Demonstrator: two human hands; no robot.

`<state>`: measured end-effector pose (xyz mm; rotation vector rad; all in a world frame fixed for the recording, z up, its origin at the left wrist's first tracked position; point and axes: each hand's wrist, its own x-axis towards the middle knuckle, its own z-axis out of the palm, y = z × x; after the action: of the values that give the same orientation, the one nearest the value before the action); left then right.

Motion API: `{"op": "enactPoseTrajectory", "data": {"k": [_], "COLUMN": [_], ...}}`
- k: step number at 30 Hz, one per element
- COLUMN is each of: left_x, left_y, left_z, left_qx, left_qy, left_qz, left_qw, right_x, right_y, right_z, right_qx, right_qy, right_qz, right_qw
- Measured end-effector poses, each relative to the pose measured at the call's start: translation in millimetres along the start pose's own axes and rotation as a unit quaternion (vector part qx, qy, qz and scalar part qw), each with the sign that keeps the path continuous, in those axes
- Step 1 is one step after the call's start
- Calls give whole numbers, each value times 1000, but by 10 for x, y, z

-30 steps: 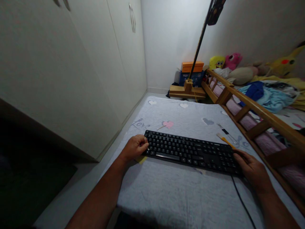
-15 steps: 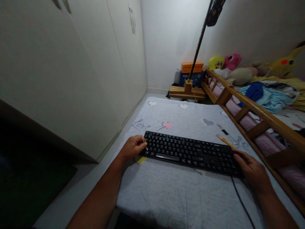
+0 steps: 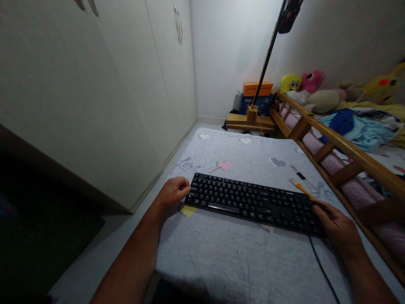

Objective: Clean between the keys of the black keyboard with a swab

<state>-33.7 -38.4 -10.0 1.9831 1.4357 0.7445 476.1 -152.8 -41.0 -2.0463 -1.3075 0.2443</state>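
Observation:
A black keyboard (image 3: 240,202) lies at a slant on the cloth-covered table. My left hand (image 3: 174,192) is closed in a pinch at its left edge, with a bit of a thin white stick, like a cotton swab, showing at the fingertips. The right end of the keyboard is gripped by my right hand (image 3: 337,223), thumb on top. A brush (image 3: 300,188) with an orange handle lies behind the keyboard, its handle end reaching my right fingers. Another cotton swab (image 3: 216,169) rests behind the keyboard.
Tweezers (image 3: 300,175) or a similar thin metal tool lie beyond the brush. A black cable (image 3: 322,266) runs toward the front. The white wardrobe (image 3: 126,84) stands left; a wooden bed rail (image 3: 354,156) borders the right. A stand (image 3: 251,118) rises at the far end.
My left hand has drawn slightly left off the keyboard's corner keys, and the stick no longer reaches over them. My right hand keeps its grip. The view has shifted slightly.

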Motion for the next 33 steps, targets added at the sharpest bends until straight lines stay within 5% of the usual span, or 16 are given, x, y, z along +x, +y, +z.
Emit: {"op": "enactPoseTrajectory", "data": {"k": [24, 33], "left_x": [-97, -369], "left_y": [24, 35], "left_z": [-111, -60], "left_qx": [68, 146], "left_qy": [-13, 69], "left_qz": [-2, 26], "left_qw": [998, 987], "right_x": [3, -8], "right_y": [-6, -42], "right_z": [-29, -24], "right_qx": [-4, 10], "right_qy": [-30, -16], "right_qz": [42, 24], "right_qw": [999, 1000]}}
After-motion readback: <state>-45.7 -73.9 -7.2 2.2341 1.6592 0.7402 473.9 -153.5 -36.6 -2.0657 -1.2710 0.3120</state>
